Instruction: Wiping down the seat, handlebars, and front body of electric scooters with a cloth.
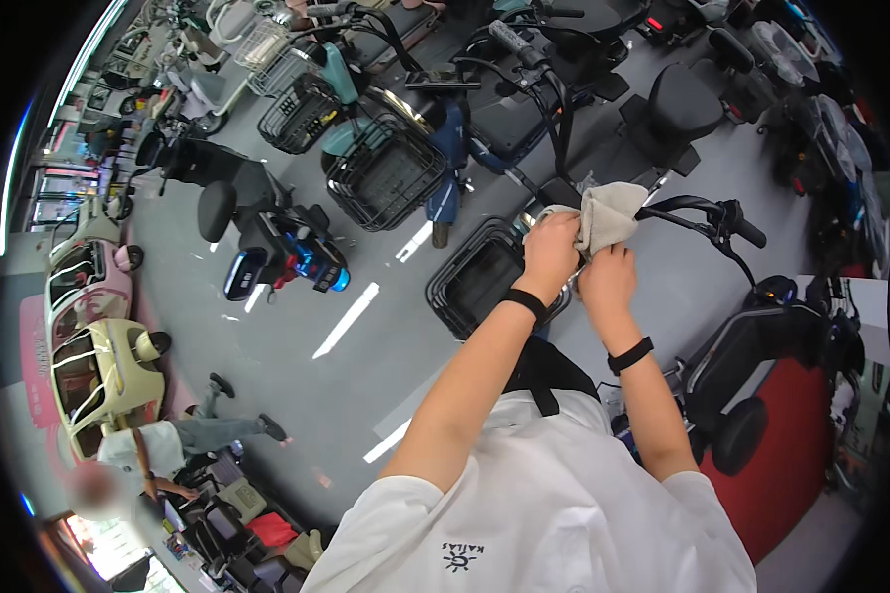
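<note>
Both of my hands are on a beige cloth (pixel 608 215) over the middle of the handlebar of an electric bike. My left hand (pixel 552 248) grips the cloth's left part, and my right hand (pixel 608 278) has its fingers curled into the lower edge. The black handlebar's right grip (pixel 749 233) sticks out to the right of the cloth; its left grip (pixel 515 44) points up and away. Just left of my left hand is the bike's black wire front basket (pixel 475 274). The cloth hides the centre of the handlebar.
Another bike with a black basket (pixel 387 174) stands at the upper left, near a black scooter (pixel 267 215). A dark scooter (pixel 749 341) is close on my right by a red floor area (pixel 775 459). At the lower left a person (pixel 148 448) walks beside small three-wheeled vehicles (pixel 111 370).
</note>
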Action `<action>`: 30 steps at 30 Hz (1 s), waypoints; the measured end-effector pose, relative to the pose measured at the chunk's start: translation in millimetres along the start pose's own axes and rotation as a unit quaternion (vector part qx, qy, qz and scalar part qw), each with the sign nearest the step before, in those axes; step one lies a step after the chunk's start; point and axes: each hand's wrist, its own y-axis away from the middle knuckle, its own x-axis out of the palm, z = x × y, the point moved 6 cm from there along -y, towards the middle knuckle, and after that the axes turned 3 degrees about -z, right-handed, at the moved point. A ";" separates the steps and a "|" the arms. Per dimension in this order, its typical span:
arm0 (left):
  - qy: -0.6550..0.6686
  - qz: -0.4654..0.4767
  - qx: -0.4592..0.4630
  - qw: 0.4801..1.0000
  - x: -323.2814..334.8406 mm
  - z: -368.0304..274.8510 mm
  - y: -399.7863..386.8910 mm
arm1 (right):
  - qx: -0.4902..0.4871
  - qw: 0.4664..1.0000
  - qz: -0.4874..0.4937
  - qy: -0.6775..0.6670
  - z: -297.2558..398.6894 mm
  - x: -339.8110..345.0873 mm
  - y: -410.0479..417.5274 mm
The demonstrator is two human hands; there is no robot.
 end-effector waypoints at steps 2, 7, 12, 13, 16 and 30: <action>-0.005 0.009 -0.030 1.000 3.1 4.2 -4.5 | -0.006 1.000 -0.004 -0.018 -3.2 3.4 -10.9; -0.033 0.013 -0.030 0.999 8.4 -0.5 -9.4 | -0.036 0.994 -0.037 -0.098 -23.6 13.9 -17.9; -0.042 0.007 -0.005 0.999 8.2 -13.4 3.4 | -0.027 0.986 -0.052 -0.159 -39.2 23.9 12.2; -0.040 -0.003 -0.004 0.999 4.5 -10.8 5.6 | -0.034 0.985 -0.054 -0.163 -33.2 23.1 16.5; 0.006 -0.020 0.004 1.000 0.3 -10.2 20.4 | -0.027 0.965 -0.105 -0.240 -27.7 15.9 34.0; 0.170 0.181 0.089 0.965 -24.7 48.0 54.9 | 0.151 0.903 -0.140 -0.377 37.0 59.5 63.4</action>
